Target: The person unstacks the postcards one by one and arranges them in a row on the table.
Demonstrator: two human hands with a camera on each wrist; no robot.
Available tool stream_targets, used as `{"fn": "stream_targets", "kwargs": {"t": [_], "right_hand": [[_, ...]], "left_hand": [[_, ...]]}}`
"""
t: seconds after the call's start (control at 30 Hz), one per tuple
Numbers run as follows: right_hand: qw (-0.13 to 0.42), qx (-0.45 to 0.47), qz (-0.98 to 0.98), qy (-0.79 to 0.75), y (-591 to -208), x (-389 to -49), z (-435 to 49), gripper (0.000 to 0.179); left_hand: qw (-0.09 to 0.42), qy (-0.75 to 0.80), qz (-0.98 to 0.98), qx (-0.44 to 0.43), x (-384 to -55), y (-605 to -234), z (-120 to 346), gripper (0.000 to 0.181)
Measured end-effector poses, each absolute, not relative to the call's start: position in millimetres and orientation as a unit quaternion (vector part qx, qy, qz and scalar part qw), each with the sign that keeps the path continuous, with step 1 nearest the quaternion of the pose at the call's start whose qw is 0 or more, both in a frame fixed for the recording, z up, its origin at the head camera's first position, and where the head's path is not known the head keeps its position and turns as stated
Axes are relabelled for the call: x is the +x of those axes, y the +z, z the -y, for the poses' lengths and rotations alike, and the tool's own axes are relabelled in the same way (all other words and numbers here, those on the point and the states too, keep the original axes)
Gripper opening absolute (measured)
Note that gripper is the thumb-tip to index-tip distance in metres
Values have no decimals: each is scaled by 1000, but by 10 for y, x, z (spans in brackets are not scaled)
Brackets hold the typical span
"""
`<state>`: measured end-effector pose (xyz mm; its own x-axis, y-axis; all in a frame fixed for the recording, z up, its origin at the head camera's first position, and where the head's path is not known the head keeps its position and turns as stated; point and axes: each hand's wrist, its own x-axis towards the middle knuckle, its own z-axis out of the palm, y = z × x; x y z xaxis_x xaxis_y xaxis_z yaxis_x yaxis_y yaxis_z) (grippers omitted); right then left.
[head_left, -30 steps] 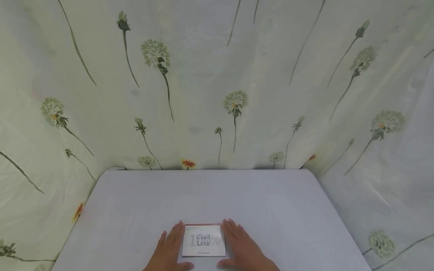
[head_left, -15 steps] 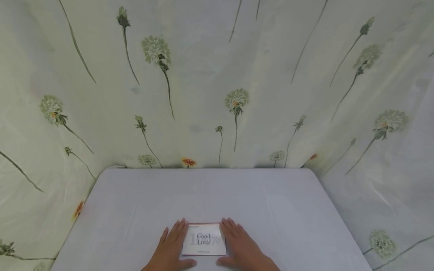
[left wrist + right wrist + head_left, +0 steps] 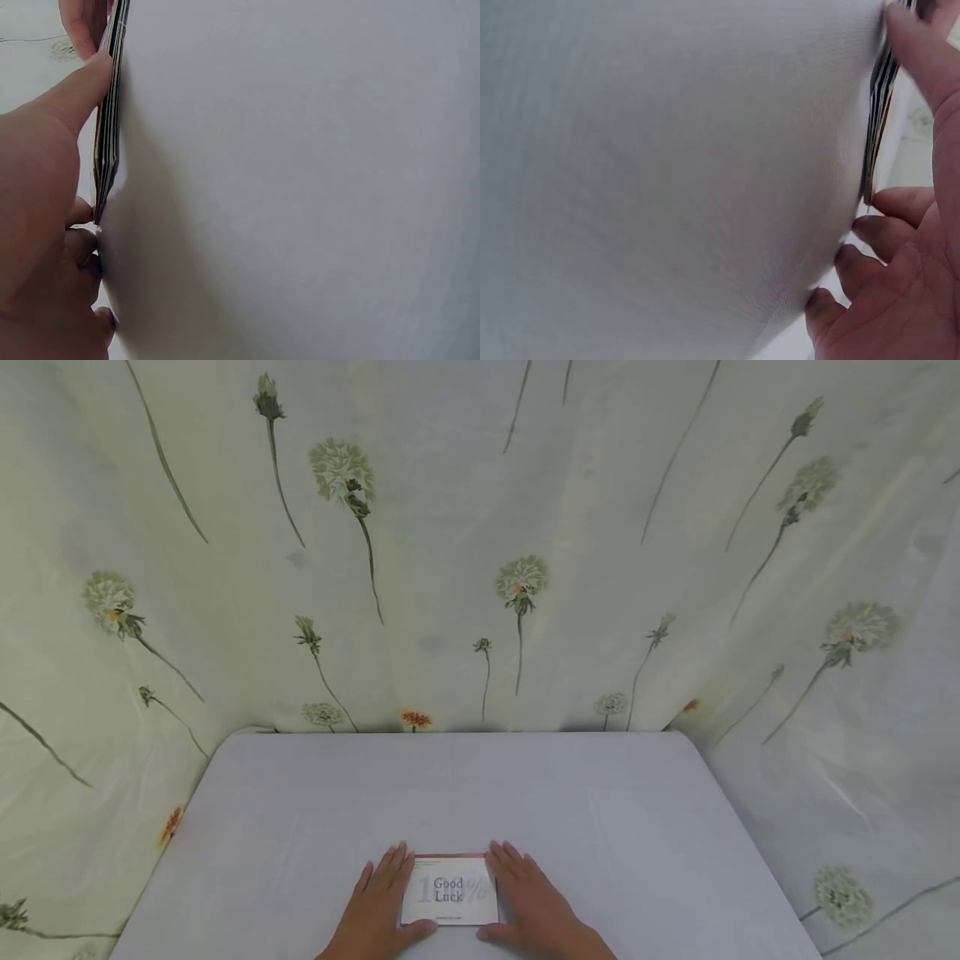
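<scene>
A stack of cards (image 3: 450, 906) lies flat on the white-covered table, its white top printed "Good Luck" over a pale "100%". Along its left side rests my left hand (image 3: 380, 902), fingers straight and pointing away from me, thumb at the near edge. My right hand (image 3: 532, 902) mirrors it on the right side, its thumb also at the near edge. In the left wrist view the layered edges of the stack (image 3: 109, 112) show beside the thumb. The right wrist view has the same dark and light layers of the stack (image 3: 881, 97), with the fingertips near its corner.
The table (image 3: 450, 793) is covered in smooth white cloth and stretches away beyond the hands. A pale curtain with a dandelion print (image 3: 442, 527) rises behind its far edge and along both sides.
Both thumbs have moved in against the near edge of the stack. The left fingers have shifted slightly right, onto the stack's left side. The stack itself has hardly moved.
</scene>
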<state>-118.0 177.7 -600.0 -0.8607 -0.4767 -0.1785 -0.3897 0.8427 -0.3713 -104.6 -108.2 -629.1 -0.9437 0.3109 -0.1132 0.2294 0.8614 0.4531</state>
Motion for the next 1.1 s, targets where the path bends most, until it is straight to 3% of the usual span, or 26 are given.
{"fn": "stream_targets", "kwargs": {"t": [0.63,1.1], "right_hand": [[126,-198,-947,-220,-6114,-1211,-1804,108],[140,-180,-939,-256,-5992,-1208,-1802,111]], "left_hand": [[59,234,-958,156,-1036,-6256,1100,113],[100,260,-950,142,-1049,-6062,1094,119]]}}
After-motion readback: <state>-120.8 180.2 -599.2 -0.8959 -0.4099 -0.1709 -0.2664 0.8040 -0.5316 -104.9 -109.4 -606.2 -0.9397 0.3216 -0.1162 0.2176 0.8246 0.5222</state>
